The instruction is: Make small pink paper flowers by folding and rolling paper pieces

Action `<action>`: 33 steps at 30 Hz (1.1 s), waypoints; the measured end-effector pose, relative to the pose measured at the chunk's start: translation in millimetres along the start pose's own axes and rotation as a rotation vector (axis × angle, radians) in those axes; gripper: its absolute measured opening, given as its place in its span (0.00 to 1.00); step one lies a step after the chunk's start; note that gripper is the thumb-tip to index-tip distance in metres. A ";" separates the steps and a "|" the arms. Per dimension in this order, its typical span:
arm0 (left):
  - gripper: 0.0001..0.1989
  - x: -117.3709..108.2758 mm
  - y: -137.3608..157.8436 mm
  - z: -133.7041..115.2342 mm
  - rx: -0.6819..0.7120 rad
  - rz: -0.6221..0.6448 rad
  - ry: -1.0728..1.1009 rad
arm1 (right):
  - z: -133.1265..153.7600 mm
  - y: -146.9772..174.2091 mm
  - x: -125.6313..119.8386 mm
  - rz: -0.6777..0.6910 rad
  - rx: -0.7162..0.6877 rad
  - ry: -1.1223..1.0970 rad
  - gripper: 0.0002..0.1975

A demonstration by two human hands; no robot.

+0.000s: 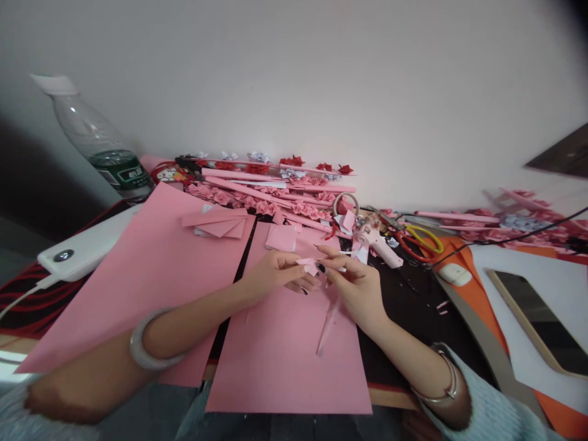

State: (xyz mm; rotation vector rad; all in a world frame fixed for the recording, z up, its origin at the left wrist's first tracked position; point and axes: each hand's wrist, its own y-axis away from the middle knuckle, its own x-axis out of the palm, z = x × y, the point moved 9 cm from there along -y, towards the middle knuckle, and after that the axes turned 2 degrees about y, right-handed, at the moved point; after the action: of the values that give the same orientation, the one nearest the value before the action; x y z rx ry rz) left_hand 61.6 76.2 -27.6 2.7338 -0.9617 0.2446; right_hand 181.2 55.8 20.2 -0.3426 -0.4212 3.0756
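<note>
Both my hands meet over a large pink paper sheet [289, 367]. My left hand [280, 274] pinches one side of a small folded piece of pink paper [309, 264]. On its other side, the fingers of my right hand [356, 285] are closed on the same piece, thumb and index finger at its edge. Below the right hand a thin translucent stick [327, 331] lies on the sheet. A stack of small pink paper squares [281, 237] sits just behind the left hand, and more cut pink pieces [218, 222] lie farther left.
Paper flowers on pink stems [275, 193] line the wall. A glue gun [379, 244], scissors [425, 240] and tape roll [345, 205] are at back right. A bottle [98, 131] and white power bank [87, 245] stand left; a phone [537, 318] and earbud case [454, 274] lie right.
</note>
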 end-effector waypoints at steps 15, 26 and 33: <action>0.12 -1.5 2.9 -5.3 0.006 -0.073 0.124 | 41.8 6.9 13.4 0.117 -0.562 0.499 0.15; 0.11 1.4 3.8 -3.0 -0.032 -0.072 0.044 | 36.0 2.0 2.8 0.016 -0.434 0.455 0.11; 0.11 -0.2 3.1 -1.5 -0.019 -0.063 0.073 | 52.2 12.4 9.6 0.022 -0.695 0.562 0.11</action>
State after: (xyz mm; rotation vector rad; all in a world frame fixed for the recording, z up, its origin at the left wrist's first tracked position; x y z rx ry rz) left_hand 59.3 74.3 -25.7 2.7124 -0.8523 0.3198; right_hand 160.5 30.5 63.8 -1.1678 -1.4123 2.5571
